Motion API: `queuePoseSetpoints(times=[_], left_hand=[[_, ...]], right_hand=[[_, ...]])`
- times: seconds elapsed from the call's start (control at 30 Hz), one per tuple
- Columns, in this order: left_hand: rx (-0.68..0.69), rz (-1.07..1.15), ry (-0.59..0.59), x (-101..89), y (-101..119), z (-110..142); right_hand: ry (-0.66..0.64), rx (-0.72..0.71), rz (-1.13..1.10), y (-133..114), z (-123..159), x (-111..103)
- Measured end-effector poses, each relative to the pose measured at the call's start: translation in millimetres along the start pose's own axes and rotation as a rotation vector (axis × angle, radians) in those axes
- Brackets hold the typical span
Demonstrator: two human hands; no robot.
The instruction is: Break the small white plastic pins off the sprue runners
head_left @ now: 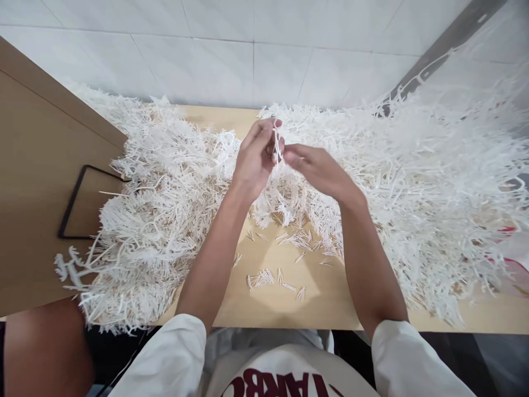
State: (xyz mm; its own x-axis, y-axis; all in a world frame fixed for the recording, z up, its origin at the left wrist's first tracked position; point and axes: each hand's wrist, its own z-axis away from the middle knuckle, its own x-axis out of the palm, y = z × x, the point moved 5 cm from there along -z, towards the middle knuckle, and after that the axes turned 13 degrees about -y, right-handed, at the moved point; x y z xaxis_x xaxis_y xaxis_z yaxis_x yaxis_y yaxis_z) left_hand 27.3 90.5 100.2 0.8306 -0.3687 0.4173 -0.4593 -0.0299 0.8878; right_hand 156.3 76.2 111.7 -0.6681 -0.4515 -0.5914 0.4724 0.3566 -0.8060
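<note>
A thin white branched plastic sprig is held upright in my left hand, its fingers closed around it over the back of the table. From the other side, my right hand reaches in with thumb and fingers pinched at the sprig's lower part; the exact contact at its fingertips is hard to make out. Below and behind both hands lies a heap of similar white plastic sprigs. Several small loose white pieces are scattered on the wooden tabletop between my forearms.
Large tangled piles of white sprigs flank me, one on the left and one on the right. A brown board with a black metal bracket stands at left. Someone's bare limb shows at lower left. White tiled wall lies behind.
</note>
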Motion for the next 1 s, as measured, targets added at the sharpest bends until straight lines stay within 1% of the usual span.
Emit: queuePoseSetpoints(times=[0.03, 0.1, 0.17, 0.23, 0.27, 0.33, 0.4, 0.47, 0.53, 0.63, 0.67, 0.73, 0.83, 0.87, 0.93, 1.0], left_hand=[[0.016, 0.071, -0.006, 0.2, 4, 1], [0.058, 0.181, -0.011, -1.1, 13, 2], [0.111, 0.269, -0.004, -4.7, 22, 3], [0.139, 0.306, -0.001, -9.1, 25, 3], [0.147, 0.286, 0.008, -11.6, 26, 3], [0.159, 0.168, 0.043, -16.7, 25, 2], [0.173, 0.044, 0.073, -20.7, 26, 3], [0.202, -0.028, 0.08, -24.0, 29, 4], [0.251, -0.032, 0.067, -28.3, 37, 6], [0.34, 0.009, 0.041, -38.5, 51, 12], [0.355, 0.001, 0.039, -42.6, 54, 13], [0.368, -0.04, 0.052, -50.5, 59, 16], [0.367, -0.066, 0.056, -54.3, 60, 18], [0.365, -0.06, 0.049, -52.4, 59, 18], [0.362, -0.04, 0.036, -44.3, 57, 18], [0.353, -0.014, 0.019, -32.4, 53, 17]], right_hand=[[-0.072, -0.033, -0.042, -3, -3, 9], [-0.14, -0.072, -0.128, -7, -8, 22], [-0.143, -0.071, -0.169, -7, -11, 29], [-0.148, -0.055, -0.14, -7, -13, 32], [-0.166, -0.045, -0.115, -7, -13, 33], [-0.2, -0.027, -0.075, -6, -12, 32], [-0.203, -0.011, -0.061, -5, -9, 26], [-0.222, 0.018, -0.032, -2, -5, 19], [-0.314, 0.08, 0.035, 1, 0, 16], [-0.511, 0.178, 0.141, 6, 9, 17], [-0.54, 0.186, 0.158, 5, 11, 17], [-0.498, 0.161, 0.16, 1, 12, 14], [-0.33, 0.087, 0.128, -7, 9, 9], [-0.284, 0.056, 0.118, -10, 7, 10], [-0.235, -0.015, 0.105, -15, 3, 17], [-0.249, -0.066, 0.092, -17, -3, 31]])
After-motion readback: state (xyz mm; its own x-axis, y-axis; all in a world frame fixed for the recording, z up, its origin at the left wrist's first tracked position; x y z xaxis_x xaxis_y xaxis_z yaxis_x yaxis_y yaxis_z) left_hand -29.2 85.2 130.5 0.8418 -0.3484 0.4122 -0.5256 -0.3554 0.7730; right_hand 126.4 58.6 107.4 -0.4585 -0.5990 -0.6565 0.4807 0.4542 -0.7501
